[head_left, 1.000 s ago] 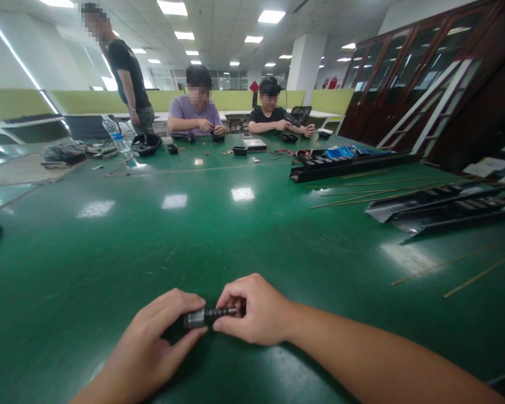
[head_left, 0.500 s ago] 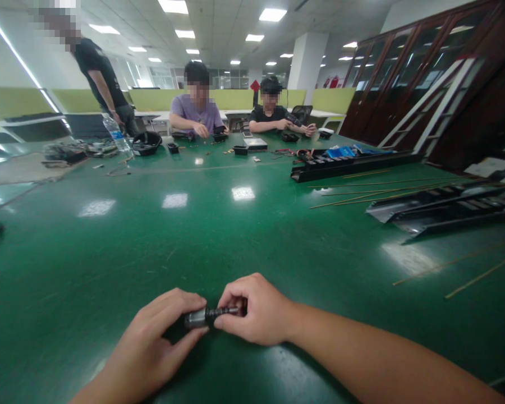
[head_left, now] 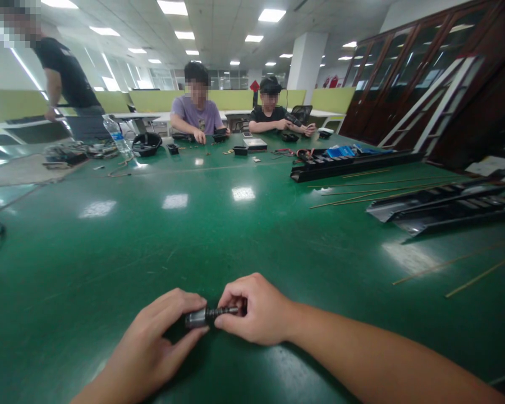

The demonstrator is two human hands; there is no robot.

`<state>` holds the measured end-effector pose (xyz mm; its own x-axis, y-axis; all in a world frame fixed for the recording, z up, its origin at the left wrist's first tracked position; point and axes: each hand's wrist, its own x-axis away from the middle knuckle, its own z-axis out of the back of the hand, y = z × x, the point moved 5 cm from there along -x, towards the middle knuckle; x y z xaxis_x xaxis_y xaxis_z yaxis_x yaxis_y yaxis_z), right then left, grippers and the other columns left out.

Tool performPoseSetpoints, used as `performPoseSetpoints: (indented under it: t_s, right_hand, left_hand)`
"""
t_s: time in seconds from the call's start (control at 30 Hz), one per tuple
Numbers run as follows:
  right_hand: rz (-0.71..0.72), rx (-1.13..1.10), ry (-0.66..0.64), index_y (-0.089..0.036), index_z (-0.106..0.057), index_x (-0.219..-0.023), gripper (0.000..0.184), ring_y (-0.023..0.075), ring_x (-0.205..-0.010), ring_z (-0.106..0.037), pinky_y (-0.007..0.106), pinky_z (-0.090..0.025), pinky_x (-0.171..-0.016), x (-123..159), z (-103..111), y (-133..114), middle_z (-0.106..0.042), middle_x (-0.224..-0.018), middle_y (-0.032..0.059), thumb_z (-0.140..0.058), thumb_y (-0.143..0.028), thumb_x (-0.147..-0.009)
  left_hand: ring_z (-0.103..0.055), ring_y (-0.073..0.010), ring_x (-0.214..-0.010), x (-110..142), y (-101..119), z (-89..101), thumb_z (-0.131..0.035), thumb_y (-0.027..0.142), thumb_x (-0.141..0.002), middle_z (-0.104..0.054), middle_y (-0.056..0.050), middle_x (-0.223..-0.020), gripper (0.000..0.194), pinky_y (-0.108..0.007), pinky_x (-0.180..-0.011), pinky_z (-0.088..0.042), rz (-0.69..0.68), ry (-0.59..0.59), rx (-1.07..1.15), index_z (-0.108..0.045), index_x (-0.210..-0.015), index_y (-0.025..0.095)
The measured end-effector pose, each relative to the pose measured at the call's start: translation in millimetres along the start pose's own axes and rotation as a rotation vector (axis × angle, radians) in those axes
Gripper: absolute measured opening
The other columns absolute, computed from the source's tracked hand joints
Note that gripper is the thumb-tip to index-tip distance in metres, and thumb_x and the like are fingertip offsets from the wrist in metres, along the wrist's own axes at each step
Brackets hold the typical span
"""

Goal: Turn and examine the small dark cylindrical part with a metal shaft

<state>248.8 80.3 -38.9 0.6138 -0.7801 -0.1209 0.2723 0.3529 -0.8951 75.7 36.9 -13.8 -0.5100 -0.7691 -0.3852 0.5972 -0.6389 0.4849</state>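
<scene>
Low in the middle of the view, a small grey metal cylinder with a thin ribbed shaft [head_left: 198,318] lies almost level, just over or on the green tabletop [head_left: 193,235]. My left hand [head_left: 162,331] grips its thick body between thumb and fingers. On the other side, my right hand [head_left: 256,311] is closed in a pinch around the shaft, which points right. The fingertips partly hide the shaft's far end. Its exact kind I cannot make out.
Long black metal channels [head_left: 353,165] and thin rods [head_left: 362,196] lie on the right. Across the table sit two people [head_left: 197,112], with a water bottle [head_left: 116,136] and small black trays [head_left: 240,150] near them. A white ladder [head_left: 440,106] leans by the cabinets.
My hands and the metal part look unmoved. The standing person at the back has moved left, and the seated person's hand in the purple shirt has lowered slightly.
</scene>
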Motion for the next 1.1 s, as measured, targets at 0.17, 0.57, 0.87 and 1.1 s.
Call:
performPoseSetpoints:
  t_s: [0.17,0.57,0.87,1.1]
  right_hand:
    - [-0.008,-0.001,-0.009,-0.015,-0.070,-0.080,0.015,0.0101,-0.055,-0.054,0.020,-0.040,-0.053,-0.2,-0.4,1.2,-0.063,-0.063,-0.0006,-0.072,-0.029,-0.075]
    - [-0.005,0.010,-0.003,-0.015,-0.069,-0.079,0.016,0.0093,-0.052,-0.052,0.019,-0.039,-0.050,-0.6,-0.8,0.8,-0.061,-0.062,-0.0013,-0.071,-0.030,-0.076]
    - [0.005,0.011,-0.001,-0.015,-0.069,-0.078,0.015,0.0092,-0.053,-0.053,0.019,-0.039,-0.051,-0.2,0.1,0.6,-0.061,-0.062,-0.0012,-0.072,-0.030,-0.075]
    - [0.016,0.020,-0.002,-0.015,-0.069,-0.080,0.017,0.0097,-0.055,-0.054,0.020,-0.040,-0.053,-1.1,0.2,0.8,-0.063,-0.064,-0.0005,-0.071,-0.032,-0.077]
  left_hand:
    - [-0.065,-0.0147,-0.096,-1.3,0.9,1.2,-0.065,0.017,-0.089,-0.067,-0.004,-0.103,0.024,-0.022,-0.083,-0.054,-0.003,-0.006,0.011,-0.059,-0.111,0.022]
    - [-0.064,-0.0170,-0.098,1.9,-2.6,-1.4,-0.064,0.018,-0.090,-0.066,-0.006,-0.106,0.024,-0.025,-0.084,-0.054,0.002,-0.027,-0.031,-0.058,-0.113,0.022]
    - [-0.065,-0.0149,-0.097,1.0,-0.4,0.7,-0.064,0.019,-0.089,-0.067,-0.004,-0.104,0.024,-0.022,-0.084,-0.054,-0.003,-0.013,-0.021,-0.058,-0.113,0.023]
    - [-0.065,-0.0146,-0.095,-2.3,1.9,1.8,-0.065,0.018,-0.089,-0.067,-0.004,-0.104,0.025,-0.021,-0.083,-0.054,-0.007,0.006,0.003,-0.059,-0.113,0.023]
